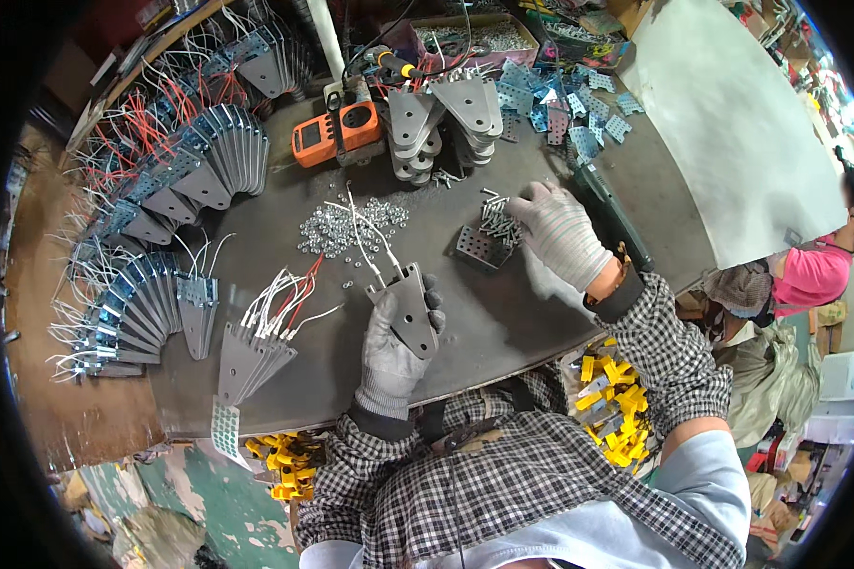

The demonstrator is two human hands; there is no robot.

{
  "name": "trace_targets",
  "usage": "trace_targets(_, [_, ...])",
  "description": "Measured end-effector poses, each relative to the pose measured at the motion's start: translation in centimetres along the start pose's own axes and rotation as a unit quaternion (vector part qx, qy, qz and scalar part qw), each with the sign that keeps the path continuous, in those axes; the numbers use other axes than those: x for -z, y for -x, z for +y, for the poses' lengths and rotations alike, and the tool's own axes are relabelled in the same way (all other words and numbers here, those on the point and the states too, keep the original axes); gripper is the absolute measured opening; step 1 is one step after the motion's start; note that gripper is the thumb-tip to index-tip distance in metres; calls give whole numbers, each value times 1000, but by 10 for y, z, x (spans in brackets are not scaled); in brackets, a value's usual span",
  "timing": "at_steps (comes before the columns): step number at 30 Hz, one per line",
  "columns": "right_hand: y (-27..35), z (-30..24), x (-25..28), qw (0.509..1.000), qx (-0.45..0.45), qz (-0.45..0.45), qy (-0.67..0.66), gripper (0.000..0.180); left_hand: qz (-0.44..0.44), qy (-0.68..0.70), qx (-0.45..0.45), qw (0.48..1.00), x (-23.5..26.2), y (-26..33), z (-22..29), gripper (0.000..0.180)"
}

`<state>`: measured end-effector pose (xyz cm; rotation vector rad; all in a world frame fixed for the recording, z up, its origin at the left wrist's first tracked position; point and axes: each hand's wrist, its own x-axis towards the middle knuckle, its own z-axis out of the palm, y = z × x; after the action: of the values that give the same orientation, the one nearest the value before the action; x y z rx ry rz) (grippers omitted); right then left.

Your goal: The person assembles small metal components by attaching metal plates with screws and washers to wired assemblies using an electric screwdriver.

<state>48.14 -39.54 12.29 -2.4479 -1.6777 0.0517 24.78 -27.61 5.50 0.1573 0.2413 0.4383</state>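
My left hand, in a pale grey glove, is closed round a grey triangular metal plate with holes in it. Two white wires rise from the plate's wide end. Over a heap of silver screws, my right hand has its gloved fingers bent together at the heap's right edge; what is between the fingertips is hidden. Below the screws sits a small dark metal block with holes. Many small nuts lie scattered beyond the held plate.
Wired plates fan out at left, with long rows of finished-looking ones behind. An orange meter, stacked plates and blue perforated pieces stand at the back. A dark tool lies right. Yellow parts sit below the table edge.
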Motion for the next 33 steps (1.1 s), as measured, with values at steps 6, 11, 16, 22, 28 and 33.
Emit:
trace_targets(6, [12,-26,-7,976,207,36,61,38,16,2,-5,1000,-1,6,4,43])
trace_targets(11, [9,-48,-23,927,-8,188,-324,29,77,-173,-39,981,-3,10,-3,36])
trace_targets(16, [10,-90,-42,871,28,157,-466,22,81,-254,-48,963,-4,15,-16,29])
trace_targets(22, [29,-3,-19,979,-104,115,-131,20,111,-210,-15,971,-11,16,3,46])
trace_targets(28, [19,14,-34,996,-67,53,20,22,106,-431,-57,895,-26,5,-9,40])
trace_targets(33, [10,17,-33,993,-75,19,90,13,120,-465,-64,875,-19,3,-3,40])
